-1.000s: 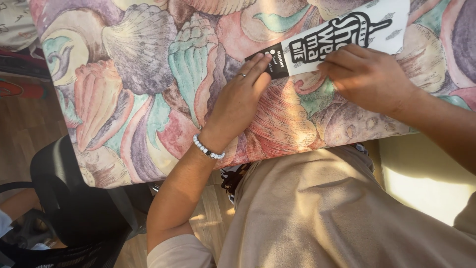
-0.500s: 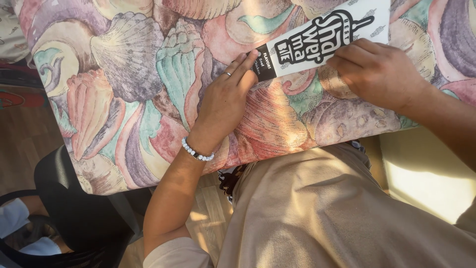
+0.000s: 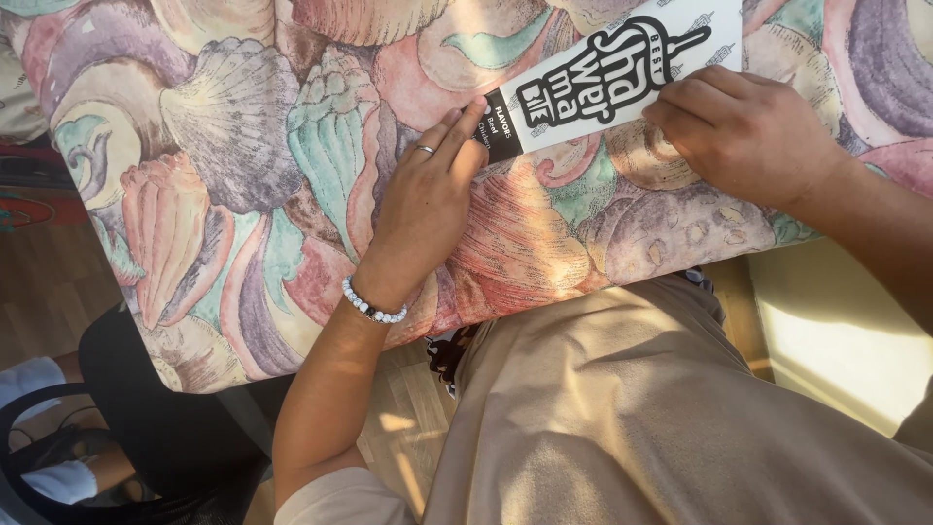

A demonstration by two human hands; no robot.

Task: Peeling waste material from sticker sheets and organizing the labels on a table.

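1. Your one package is a long, flat paper sleeve [image 3: 622, 73], lying slantwise on the seashell-patterned tablecloth [image 3: 243, 146] near the top of the view, its upper end running out past the top edge.
2. It is a narrow rectangle, mostly white, with bold black lettering and a black outline drawing along its length.
3. Its lower left end is a solid black band carrying small white print.
4. Your left hand [image 3: 423, 209] touches that black end with its fingertips laid flat on the corner.
5. Your right hand [image 3: 743, 131] presses flat on the sleeve's lower long edge, covering part of the white area.
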